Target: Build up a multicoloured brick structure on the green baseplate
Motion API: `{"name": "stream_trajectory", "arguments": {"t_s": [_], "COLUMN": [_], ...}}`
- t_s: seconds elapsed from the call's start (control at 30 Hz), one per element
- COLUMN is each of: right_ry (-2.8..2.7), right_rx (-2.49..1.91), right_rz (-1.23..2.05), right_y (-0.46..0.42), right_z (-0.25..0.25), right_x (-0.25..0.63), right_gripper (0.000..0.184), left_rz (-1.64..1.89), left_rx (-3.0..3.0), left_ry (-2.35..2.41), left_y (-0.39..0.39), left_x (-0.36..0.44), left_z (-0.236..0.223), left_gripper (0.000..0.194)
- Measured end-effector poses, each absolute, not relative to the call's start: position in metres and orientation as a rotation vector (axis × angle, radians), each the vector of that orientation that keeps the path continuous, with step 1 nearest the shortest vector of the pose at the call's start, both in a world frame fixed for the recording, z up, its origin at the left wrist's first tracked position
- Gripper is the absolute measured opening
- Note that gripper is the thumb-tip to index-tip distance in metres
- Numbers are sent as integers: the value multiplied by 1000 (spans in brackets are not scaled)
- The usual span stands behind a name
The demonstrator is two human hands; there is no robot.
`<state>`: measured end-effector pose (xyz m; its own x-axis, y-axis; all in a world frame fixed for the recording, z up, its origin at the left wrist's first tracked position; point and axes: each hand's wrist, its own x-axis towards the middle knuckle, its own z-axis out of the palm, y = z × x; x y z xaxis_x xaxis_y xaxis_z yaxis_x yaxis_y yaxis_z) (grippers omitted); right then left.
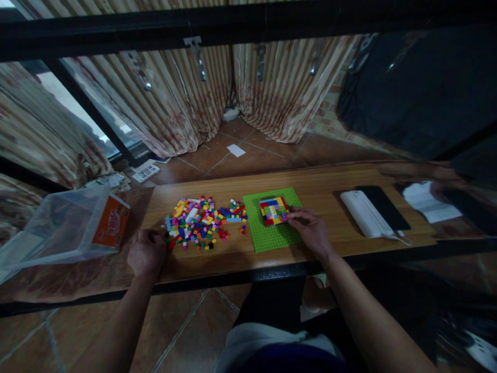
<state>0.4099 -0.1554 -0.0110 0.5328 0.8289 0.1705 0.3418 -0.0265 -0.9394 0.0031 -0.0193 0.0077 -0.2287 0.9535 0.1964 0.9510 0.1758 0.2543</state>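
Observation:
A square, many-coloured block of toy bricks stands on a green studded baseplate. My right hand reaches its right side, thumb and fingers pinched on a small purple brick at the edge. Whether that brick is pressed in place, I cannot tell. Left of the plate lies a heap of loose toy bricks in mixed colours. Beside the heap's left end, my left hand rests curled at the board's edge. Its fingers are folded, and anything inside them is hidden.
The wooden board carries a white power-bank-like device with a cable and a dark flat slab at right. A clear plastic bin with an orange label stands left. A dark metal bar crosses above.

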Motion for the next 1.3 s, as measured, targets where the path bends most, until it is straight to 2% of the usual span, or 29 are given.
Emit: {"name": "stream_trajectory", "arguments": {"t_s": [0.47,0.87,1.3], "right_ry": [-795,-855,-935], "right_rx": [-1586,-1591,-1701], "right_rz": [769,783,744], "right_y": [-144,-141,-139], "right_z": [-5,1,-6], "right_x": [409,411,414], "right_gripper": [22,34,28], "left_rz": [477,509,465], "left_rx": [1906,1948,1914], "left_ry": [2406,2397,2425], "left_y": [-19,-19,-23], "left_x": [5,1,6], "left_z": [10,4,9], "left_gripper": [19,20,24]}}
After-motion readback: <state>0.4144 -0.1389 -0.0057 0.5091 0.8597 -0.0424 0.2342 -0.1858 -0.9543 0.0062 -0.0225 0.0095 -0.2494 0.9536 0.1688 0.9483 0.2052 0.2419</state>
